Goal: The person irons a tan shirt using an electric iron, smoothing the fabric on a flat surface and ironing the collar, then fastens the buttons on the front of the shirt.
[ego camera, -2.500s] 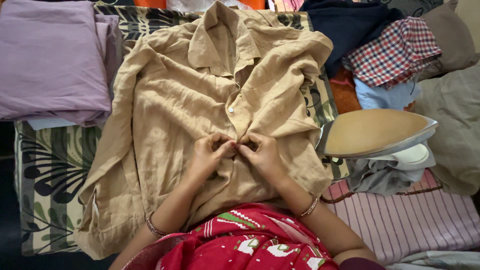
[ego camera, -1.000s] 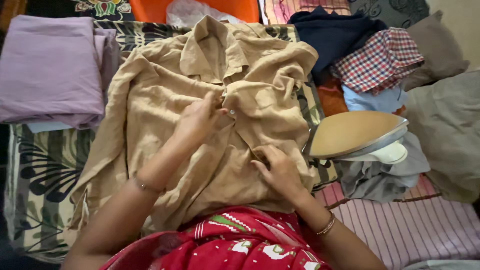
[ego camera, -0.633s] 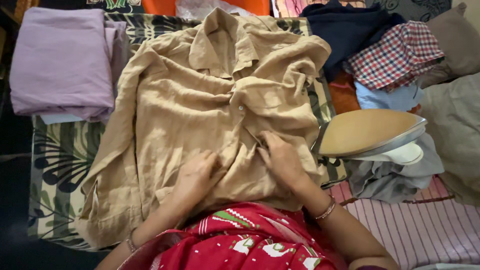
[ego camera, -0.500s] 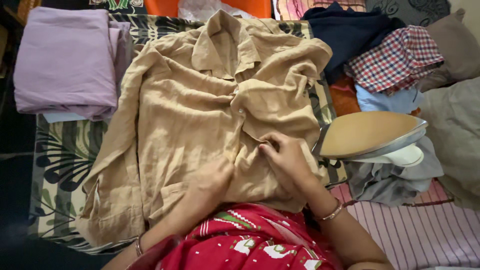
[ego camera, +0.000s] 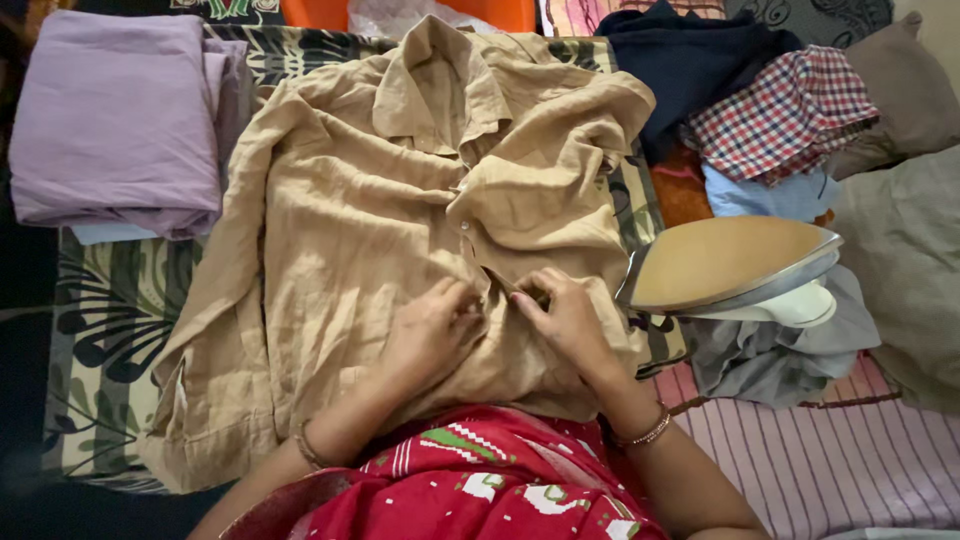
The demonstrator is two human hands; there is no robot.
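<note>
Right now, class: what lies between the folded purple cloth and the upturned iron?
In the head view, the crumpled tan shirt fills the stretch between the purple cloth and the iron; both hands rest on its placket.

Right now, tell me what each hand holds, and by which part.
Both hands grip the tan shirt at its front button placket, low on the chest: the left hand on one edge, the right hand pinching the other.
</note>
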